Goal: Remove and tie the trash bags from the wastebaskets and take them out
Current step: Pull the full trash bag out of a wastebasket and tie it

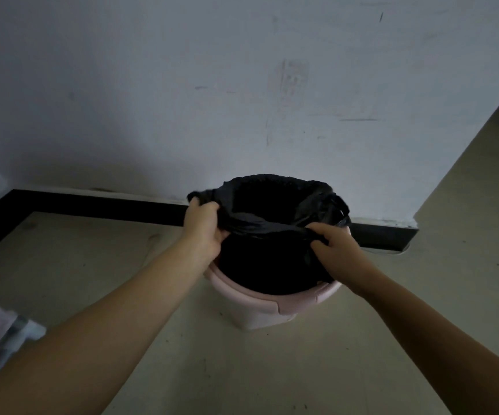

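Observation:
A pink wastebasket (267, 310) stands on the floor against the wall, lined with a black trash bag (272, 259). The bag's near edge is lifted off the rim and stretched between my hands. My left hand (203, 229) grips the bag's left edge in a fist. At the near right edge, my right hand (333, 245) clutches a bunch of the plastic. A loop handle of the bag sticks out at the far right of the rim. The bag's inside is too dark to see.
A white scuffed wall (242, 100) with a black baseboard (107, 206) runs behind the basket. The wall ends at a corner on the right, where beige floor (466, 190) continues. A pale blurred object (0, 333) lies at the lower left.

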`<state>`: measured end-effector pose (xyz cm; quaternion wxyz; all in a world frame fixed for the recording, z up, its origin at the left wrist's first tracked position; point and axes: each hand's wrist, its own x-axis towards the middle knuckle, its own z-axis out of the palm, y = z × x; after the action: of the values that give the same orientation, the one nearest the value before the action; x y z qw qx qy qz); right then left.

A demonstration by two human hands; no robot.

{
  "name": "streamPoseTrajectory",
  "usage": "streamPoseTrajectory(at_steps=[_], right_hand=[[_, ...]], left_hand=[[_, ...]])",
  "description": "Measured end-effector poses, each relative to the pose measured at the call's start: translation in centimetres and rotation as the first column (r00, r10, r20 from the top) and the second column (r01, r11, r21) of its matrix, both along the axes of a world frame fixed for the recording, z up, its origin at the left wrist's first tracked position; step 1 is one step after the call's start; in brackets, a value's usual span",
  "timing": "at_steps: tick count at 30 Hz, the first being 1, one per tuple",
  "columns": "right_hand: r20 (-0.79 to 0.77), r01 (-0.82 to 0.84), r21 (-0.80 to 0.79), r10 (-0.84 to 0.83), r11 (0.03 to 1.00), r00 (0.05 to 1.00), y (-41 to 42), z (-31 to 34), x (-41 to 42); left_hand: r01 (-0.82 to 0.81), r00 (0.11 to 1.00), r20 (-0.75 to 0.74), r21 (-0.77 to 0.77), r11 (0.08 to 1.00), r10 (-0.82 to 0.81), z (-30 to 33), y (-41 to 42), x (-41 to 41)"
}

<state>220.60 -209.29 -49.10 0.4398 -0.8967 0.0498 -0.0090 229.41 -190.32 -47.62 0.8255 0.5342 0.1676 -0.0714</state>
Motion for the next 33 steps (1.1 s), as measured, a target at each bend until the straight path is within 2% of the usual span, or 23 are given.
streamPoseTrajectory(at_steps=[1,2,3,4,5,7,9,10,12,14,16,17,18,21,22,23,25,26,29,31,33], right_hand=[[0.012,0.097,0.05,-0.098,0.994,0.995,-0.1,-0.2,0.3],[0.016,0.167,0.115,-0.17,0.979,0.985,-0.1,-0.3,0.6],[0.016,0.199,0.181,-0.205,0.963,0.979,0.1,-0.3,0.8],[0.013,0.193,0.26,-0.204,0.946,0.979,0.5,-0.3,1.0],[-0.006,0.154,0.354,-0.162,0.922,0.987,1.0,-0.1,1.1],[-0.066,0.018,0.576,0.025,0.817,0.998,2.5,0.7,0.9],[-0.131,-0.059,0.693,0.206,0.718,0.97,3.8,0.9,0.7],[-0.157,-0.062,0.687,0.231,0.724,0.96,4.1,0.5,0.9],[-0.196,-0.018,0.578,0.16,0.816,0.968,4.3,-0.1,1.3],[-0.22,0.031,0.475,0.085,0.879,0.972,4.0,-0.7,1.4],[-0.201,0.016,0.435,0.08,0.9,0.976,3.8,-1.2,1.3],[-0.172,-0.01,0.406,0.087,0.914,0.981,4.0,-1.3,1.1],[-0.137,-0.032,0.361,0.087,0.932,0.987,4.2,-1.3,1.0],[-0.003,-0.023,0.166,0.024,0.986,1.0,4.7,-1.2,0.7],[0.04,0.0,0.137,-0.005,0.991,0.999,4.8,-1.2,0.7],[0.074,0.015,0.139,-0.025,0.99,0.997,4.9,-1.1,0.6],[0.102,0.0,0.16,-0.017,0.987,0.995,5.1,-1.0,0.4],[0.109,-0.022,0.15,0.006,0.988,0.994,5.3,-0.9,0.2],[0.083,-0.12,0.071,0.114,0.99,0.99,5.0,-0.8,-0.1],[0.002,-0.204,0.057,0.204,0.977,0.979,4.1,-0.7,-0.5],[-0.102,-0.259,0.063,0.264,0.964,0.959,3.2,-0.5,-1.0]], left_hand=[[0.01,0.992,0.119,0.247,0.969,-0.04,-0.3,-0.1,-0.4],[-0.005,0.962,0.239,0.504,0.863,-0.134,-0.6,-0.2,-1.0],[-0.035,0.915,0.311,0.697,0.717,-0.258,-0.8,-0.2,-1.6],[-0.066,0.866,0.343,0.799,0.597,-0.363,-1.0,-0.1,-2.1],[-0.073,0.824,0.35,0.845,0.53,-0.445,-1.0,0.0,-2.7],[-0.042,0.75,0.32,0.897,0.44,-0.579,-1.1,-0.1,-3.9],[0.062,0.664,0.241,0.926,0.373,-0.708,-1.2,-0.5,-5.2],[0.142,0.613,0.204,0.922,0.361,-0.763,-1.3,-0.7,-5.9],[0.318,0.531,0.115,0.891,0.323,-0.84,-1.6,-1.0,-7.3],[0.485,0.445,-0.005,0.842,0.236,-0.896,-1.9,-0.8,-8.1],[0.56,0.379,-0.048,0.807,0.188,-0.924,-1.8,-0.3,-8.4],[0.585,0.386,-0.044,0.784,0.207,-0.921,-1.6,0.1,-8.5],[0.607,0.444,-0.022,0.743,0.282,-0.896,-1.4,0.4,-8.6],[0.561,0.793,-0.075,0.477,0.677,-0.604,-0.3,1.4,-8.7],[0.512,0.856,-0.142,0.362,0.779,-0.497,-0.1,1.9,-8.3],[0.473,0.876,-0.225,0.231,0.85,-0.427,0.2,2.3,-7.6],[0.402,0.855,-0.362,0.01,0.916,-0.371,0.7,3.2,-6.6],[0.367,0.85,-0.391,-0.045,0.929,-0.354,0.8,3.6,-6.1],[0.192,0.915,-0.334,-0.138,0.972,-0.228,0.4,4.4,-4.5],[0.058,0.955,-0.273,-0.204,0.977,-0.114,-0.1,5.3,-3.3],[0.014,0.969,-0.23,-0.302,0.953,-0.087,-0.5,5.9,-2.5]])
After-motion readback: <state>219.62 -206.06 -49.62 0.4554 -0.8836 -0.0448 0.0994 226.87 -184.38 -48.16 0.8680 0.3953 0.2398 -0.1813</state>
